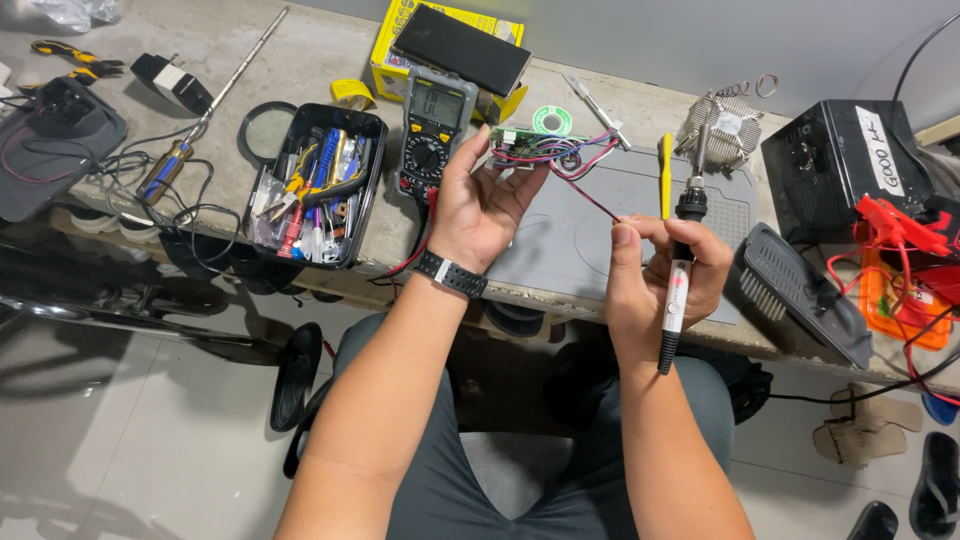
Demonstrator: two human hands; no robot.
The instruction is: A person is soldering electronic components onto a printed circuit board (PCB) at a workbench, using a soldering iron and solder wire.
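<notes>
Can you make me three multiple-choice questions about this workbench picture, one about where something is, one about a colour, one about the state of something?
1. Where does the multimeter lie?
A. right of the black tool tray
B. on the floor
C. on the black box

2. What colour is the band on the left hand's wrist?
A. white
B. black
C. red

3. How does the right hand stand?
A. empty and open
B. flat on the mat
C. closed round a soldering iron, pinching a thin red wire

Answers: 1 A, it lies beside the tray's right edge. 2 B, the band is dark. 3 C, fingers wrap the iron's handle, and thumb and forefinger meet on the wire.
</notes>
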